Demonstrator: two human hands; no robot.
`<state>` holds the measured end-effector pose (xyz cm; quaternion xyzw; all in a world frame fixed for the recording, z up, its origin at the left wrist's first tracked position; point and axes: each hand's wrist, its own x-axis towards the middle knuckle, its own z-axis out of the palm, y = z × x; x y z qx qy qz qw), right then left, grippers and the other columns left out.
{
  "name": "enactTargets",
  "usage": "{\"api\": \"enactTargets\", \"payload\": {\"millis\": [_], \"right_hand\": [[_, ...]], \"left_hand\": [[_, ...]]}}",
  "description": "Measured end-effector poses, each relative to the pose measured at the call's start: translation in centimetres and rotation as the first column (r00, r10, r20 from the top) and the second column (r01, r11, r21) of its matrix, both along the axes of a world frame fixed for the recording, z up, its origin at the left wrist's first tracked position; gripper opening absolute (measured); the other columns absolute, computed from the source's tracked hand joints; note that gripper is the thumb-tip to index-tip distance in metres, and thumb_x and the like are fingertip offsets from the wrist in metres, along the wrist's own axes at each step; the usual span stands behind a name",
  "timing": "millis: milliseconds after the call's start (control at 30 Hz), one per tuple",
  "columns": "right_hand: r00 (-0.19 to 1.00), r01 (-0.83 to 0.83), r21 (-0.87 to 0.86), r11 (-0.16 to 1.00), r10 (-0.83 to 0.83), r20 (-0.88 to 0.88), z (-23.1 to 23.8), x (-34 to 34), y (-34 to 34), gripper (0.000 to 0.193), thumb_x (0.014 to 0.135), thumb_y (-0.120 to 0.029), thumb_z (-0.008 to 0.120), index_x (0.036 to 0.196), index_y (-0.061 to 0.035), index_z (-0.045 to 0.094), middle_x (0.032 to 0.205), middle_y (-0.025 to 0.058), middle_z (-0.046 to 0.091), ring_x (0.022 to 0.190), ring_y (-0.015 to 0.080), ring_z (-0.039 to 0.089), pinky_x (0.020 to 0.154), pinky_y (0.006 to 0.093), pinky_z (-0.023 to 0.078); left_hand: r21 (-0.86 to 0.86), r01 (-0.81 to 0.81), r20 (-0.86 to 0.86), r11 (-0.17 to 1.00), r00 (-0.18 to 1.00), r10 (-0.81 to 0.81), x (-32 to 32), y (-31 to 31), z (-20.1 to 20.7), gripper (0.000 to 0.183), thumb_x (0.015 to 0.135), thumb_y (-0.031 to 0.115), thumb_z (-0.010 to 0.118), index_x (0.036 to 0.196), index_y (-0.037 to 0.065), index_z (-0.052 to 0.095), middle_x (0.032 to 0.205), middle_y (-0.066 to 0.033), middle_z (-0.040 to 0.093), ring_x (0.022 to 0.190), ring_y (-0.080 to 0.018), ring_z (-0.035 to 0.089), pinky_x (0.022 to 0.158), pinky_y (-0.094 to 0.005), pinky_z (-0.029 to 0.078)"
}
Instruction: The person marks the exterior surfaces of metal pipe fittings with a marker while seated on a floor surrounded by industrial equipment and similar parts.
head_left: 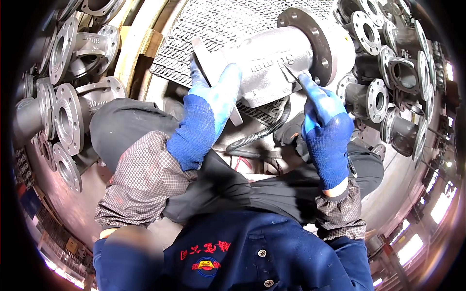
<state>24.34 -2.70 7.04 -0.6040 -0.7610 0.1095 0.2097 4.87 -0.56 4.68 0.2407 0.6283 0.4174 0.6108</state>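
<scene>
Left hand [208, 99] grasps the left flange [203, 58] of a grey casting [274, 58], its digits on either side of the edge; right hand [323, 109] clasps a thin tool [290, 73], tip at the casting's near side, contact uncertain. The casting lies across the mesh [223, 22], which gives open room beyond it, bounded left by beams [145, 29]. The right flange [320, 46] stands near fittings [358, 103]; a hose [257, 133] curves through the gap between the hands.

The left glove [208, 99] and the right glove [326, 109] are blue. The casting [269, 60] is silver-grey, its flange [321, 46] dark brown-grey. The sleeve covers [145, 169] have a brownish grid pattern; the shirt [291, 252] is navy.
</scene>
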Motion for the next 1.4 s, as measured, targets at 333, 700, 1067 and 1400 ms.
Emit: {"api": "enactTargets", "payload": {"millis": [333,700,1067,1400], "right_hand": [[0.993,0.05,-0.108,0.993,-0.061,-0.101,-0.1,0.0,-0.2,0.041,0.078,0.001,0.06,0.117,-0.0087,0.063,0.098,0.0162,0.066,0.085,0.0324,0.065,0.075,0.036,0.053],[0.987,0.097,-0.223,0.97,-0.123,-0.104,0.5,0.2,-0.4,0.036,0.081,-0.002,0.058,0.116,-0.006,0.063,0.095,0.0214,0.065,0.081,0.0344,0.066,0.072,0.037,0.053],[0.987,0.138,-0.286,0.948,-0.106,0.123,2.3,-0.9,0.3,0.034,0.083,-0.001,0.056,0.116,-0.0039,0.063,0.101,0.0227,0.065,0.087,0.0323,0.068,0.074,0.033,0.053],[0.966,0.148,-0.265,0.953,-0.082,0.246,3.0,-1.6,0.6,0.032,0.083,-0.003,0.057,0.114,-0.007,0.065,0.096,0.0222,0.065,0.082,0.0334,0.067,0.071,0.0368,0.053]], "left_hand": [[-0.02,-0.001,-0.027,1.0,1.0,0.001,-0.2,-0.4,-0.9,0.041,0.093,0.021,0.06,0.125,-0.001,0.046,0.104,-0.0068,0.06,0.091,-0.014,0.057,0.081,-0.0285,0.048],[-0.08,0.113,-0.111,0.99,0.986,-0.122,0.0,-1.4,-2.4,0.1,0.084,0.032,0.065,0.149,0.008,-0.008,0.109,-0.0176,0.064,0.09,-0.0196,0.063,0.072,-0.0292,0.053],[-0.198,0.085,-0.026,0.977,0.995,-0.092,0.1,-0.9,-1.0,0.102,0.084,0.029,0.065,0.149,0.016,-0.012,0.099,-0.0139,0.061,0.071,-0.0181,0.06,0.058,-0.0351,0.056],[-0.226,0.137,-0.03,0.964,0.989,-0.148,0.0,-0.6,-0.9,0.104,0.082,0.033,0.065,0.148,0.01,-0.012,0.092,-0.0142,0.06,0.069,-0.0179,0.06,0.058,-0.0332,0.056]]}}
